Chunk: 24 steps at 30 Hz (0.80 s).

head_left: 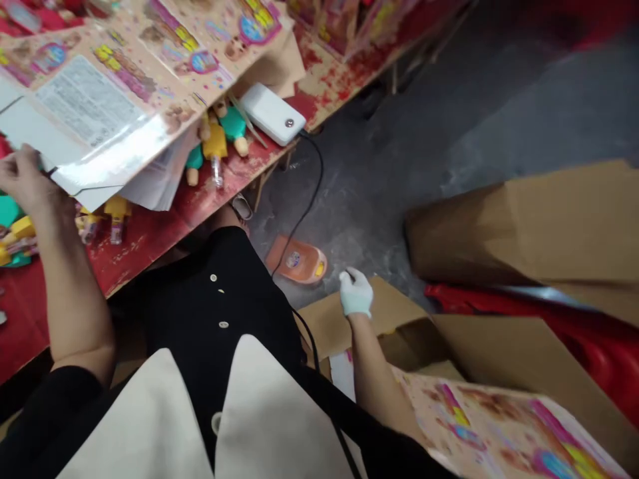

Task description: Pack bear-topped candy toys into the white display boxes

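My bare left hand [27,183] is at the left edge of the view, fingers curled at the near edge of a printed carton sheet [90,100]. This flat pink-and-white sheet lies on a stack over the red table, and part of the hand is cut off by the frame. In a white glove, my right hand [356,293] hangs away from the table, above the flap of an open cardboard box [379,306]. Its fingers are curled in, and nothing shows in them. Small yellow and green toy-like pieces [215,141] lie under and beside the sheets.
A white power bank [273,114] with a black cable [319,173] sits at the edge of the red table [200,206]. More printed carton sheets [464,419] lie at the open box. A brown carton [564,226] stands at right, and an orange slipper [297,259] is on the floor.
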{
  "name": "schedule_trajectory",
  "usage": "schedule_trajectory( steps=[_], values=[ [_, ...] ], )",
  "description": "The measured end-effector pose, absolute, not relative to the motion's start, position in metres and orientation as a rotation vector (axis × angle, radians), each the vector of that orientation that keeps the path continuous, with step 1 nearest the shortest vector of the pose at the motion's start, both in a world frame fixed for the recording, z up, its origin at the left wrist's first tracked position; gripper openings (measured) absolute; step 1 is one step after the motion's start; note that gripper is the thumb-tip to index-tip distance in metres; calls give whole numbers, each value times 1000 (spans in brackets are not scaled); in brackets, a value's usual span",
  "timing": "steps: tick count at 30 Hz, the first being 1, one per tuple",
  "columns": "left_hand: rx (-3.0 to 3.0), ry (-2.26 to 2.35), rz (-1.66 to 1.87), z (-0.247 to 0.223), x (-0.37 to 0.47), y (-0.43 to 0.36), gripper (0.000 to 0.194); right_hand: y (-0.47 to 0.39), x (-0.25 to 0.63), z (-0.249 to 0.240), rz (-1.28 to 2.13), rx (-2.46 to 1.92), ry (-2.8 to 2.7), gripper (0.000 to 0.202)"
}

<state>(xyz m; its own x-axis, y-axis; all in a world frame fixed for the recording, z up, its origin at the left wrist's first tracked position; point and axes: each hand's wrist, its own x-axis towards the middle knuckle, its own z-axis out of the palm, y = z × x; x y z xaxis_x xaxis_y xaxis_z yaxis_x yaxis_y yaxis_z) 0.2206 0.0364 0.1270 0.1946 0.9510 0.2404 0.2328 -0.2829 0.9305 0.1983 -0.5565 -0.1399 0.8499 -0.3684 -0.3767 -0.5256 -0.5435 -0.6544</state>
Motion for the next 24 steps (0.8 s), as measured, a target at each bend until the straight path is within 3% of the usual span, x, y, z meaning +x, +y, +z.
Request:
schedule_trajectory(
  steps=[5, 8, 12, 15, 17, 19, 24],
  values=[
    [1373, 943, 1253, 135, 194, 16, 30, -529, 218, -112, 167, -2213, 479, 49],
    [1295, 762, 1329, 130, 176, -3, 32, -487, 246, -65, -7, -2162, 160, 56],
    [1245, 593, 1357, 130, 148, -47, 42, -388, 257, 43, -401, -1972, -792, 47],
    [1145, 582, 1319, 139, 132, -78, 43, -303, 241, 112, -571, -1824, -1508, 70],
    [1051, 564, 1276, 149, 125, -93, 43, -259, 227, 136, -670, -1763, -1799, 67],
    [982, 500, 1215, 163, 118, -102, 40, -230, 217, 146, -739, -1724, -1918, 58],
    [1011, 302, 968, 203, 97, -101, 49, -217, 205, 180, -724, -1585, -1939, 71]
  ],
)
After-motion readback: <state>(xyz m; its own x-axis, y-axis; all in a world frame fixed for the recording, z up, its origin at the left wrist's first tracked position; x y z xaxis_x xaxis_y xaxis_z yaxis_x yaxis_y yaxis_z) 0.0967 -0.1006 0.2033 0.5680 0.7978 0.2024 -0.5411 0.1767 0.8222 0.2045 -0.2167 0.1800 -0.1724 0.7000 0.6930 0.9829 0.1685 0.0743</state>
